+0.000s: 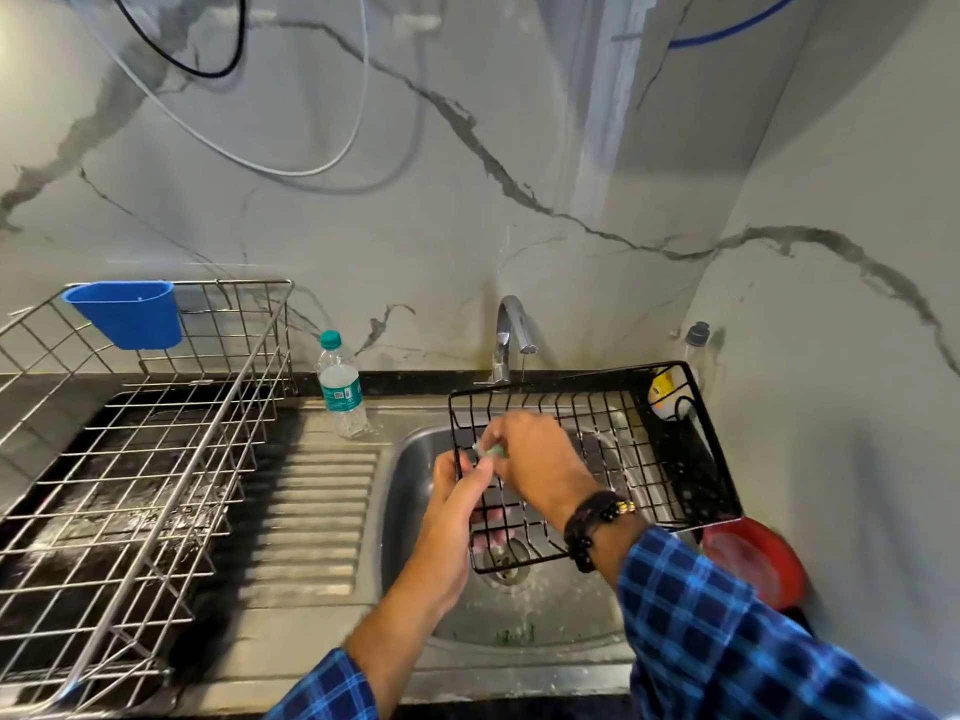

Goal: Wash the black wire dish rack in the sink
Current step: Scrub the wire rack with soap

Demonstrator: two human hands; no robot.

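Observation:
The black wire dish rack [649, 449] is held tilted over the steel sink [410, 491], its right end resting on the counter edge. My left hand [454, 504] grips the rack's left rim, fingers reaching under the wires. My right hand [540, 459] lies on top of the rack near that rim, pinching a small green scrubber [493, 452] against the wires. The chrome tap [511, 335] stands behind the rack, with a thin stream falling from its spout.
A large steel wire basket [156, 459] with a blue plastic cup [127, 314] fills the left counter. A plastic water bottle [340, 387] stands beside the ribbed drainboard [311, 517]. A red bowl [753, 558] sits right of the sink, a soap bottle [693, 345] in the corner.

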